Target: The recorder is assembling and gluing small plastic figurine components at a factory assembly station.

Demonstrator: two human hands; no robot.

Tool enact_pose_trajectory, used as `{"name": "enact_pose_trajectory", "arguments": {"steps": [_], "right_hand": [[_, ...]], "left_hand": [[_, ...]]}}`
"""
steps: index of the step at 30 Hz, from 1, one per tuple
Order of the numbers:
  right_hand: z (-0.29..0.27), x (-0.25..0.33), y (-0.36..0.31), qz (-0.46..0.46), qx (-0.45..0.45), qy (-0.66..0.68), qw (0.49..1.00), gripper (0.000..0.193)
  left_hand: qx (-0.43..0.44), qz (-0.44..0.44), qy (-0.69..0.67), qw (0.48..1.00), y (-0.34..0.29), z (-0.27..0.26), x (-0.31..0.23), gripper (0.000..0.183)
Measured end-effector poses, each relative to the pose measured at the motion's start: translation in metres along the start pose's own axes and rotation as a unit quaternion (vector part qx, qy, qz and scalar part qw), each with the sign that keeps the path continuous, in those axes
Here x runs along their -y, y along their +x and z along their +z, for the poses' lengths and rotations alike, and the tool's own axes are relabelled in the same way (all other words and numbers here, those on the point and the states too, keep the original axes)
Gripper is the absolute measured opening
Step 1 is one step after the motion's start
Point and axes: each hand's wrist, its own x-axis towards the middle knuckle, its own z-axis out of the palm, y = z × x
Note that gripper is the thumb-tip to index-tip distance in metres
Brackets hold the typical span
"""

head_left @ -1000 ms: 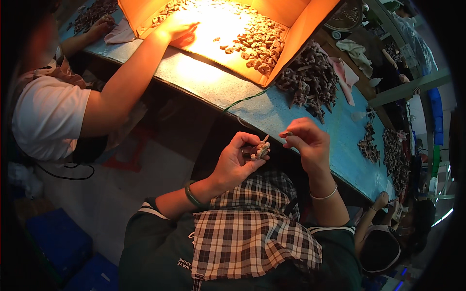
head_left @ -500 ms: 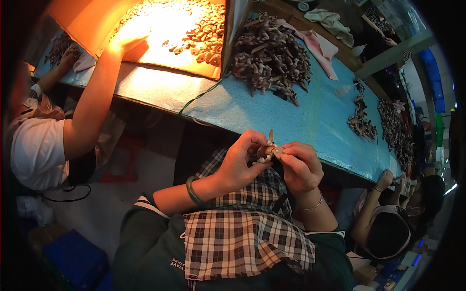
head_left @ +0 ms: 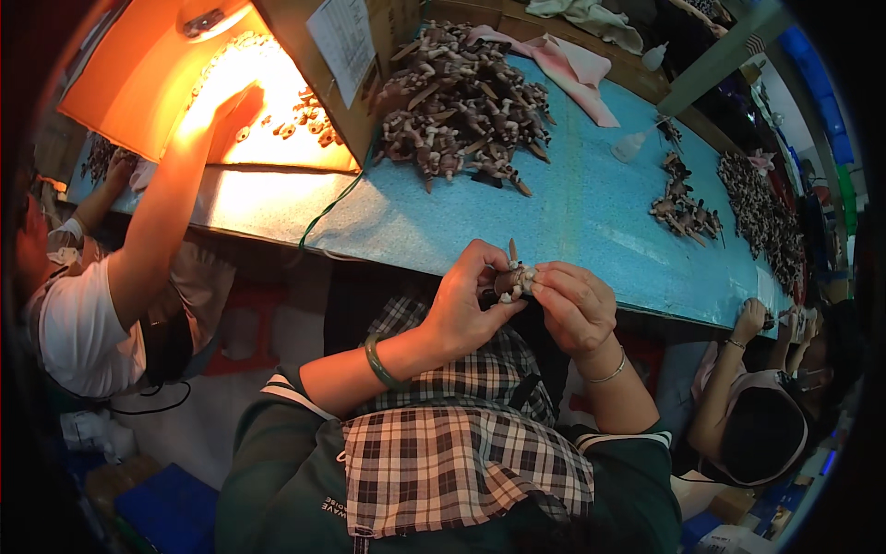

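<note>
Over my lap, at the near edge of the table, I hold a small brown and pale toy figurine (head_left: 513,282) with a thin pointed brown piece sticking up from it. My left hand (head_left: 460,305) is closed around its left side, thumb below and fingers curled above. The thumb and fingers of my right hand (head_left: 580,309) pinch together at its right end. What exactly lies between those right fingertips is hidden. Beyond my hands, a large heap of similar figurines (head_left: 461,111) lies on the blue tabletop (head_left: 517,212).
At left a person's arm (head_left: 152,231) reaches into a lamp-lit cardboard box (head_left: 318,129) of small parts. A green cord (head_left: 328,217) hangs over the table edge. A pink cloth (head_left: 563,69), a small squeeze bottle (head_left: 629,146) and more figurines (head_left: 683,203) lie rightward, near another person (head_left: 757,434).
The view has shifted, so the table and box appear further left. My right fingers have closed in over the figurine's right end, where a pale round piece showed before.
</note>
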Motion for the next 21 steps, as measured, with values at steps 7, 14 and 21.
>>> {"name": "enact_pose_trajectory", "arguments": {"steps": [7,14,21], "right_hand": [[-0.020,-0.028,0.002,-0.023,-0.008,-0.039,0.999,0.018],[-0.030,-0.056,-0.001,-0.097,0.055,-0.045,0.993,0.019],[-0.030,-0.085,-0.007,-0.072,0.063,-0.003,0.995,0.019]], "left_hand": [[0.006,0.045,0.084,0.995,0.028,0.018,-0.004,0.043],[-0.023,0.059,0.171,0.983,0.040,0.030,0.003,0.043],[0.065,0.139,0.385,0.910,0.044,0.023,-0.006,0.044]]}}
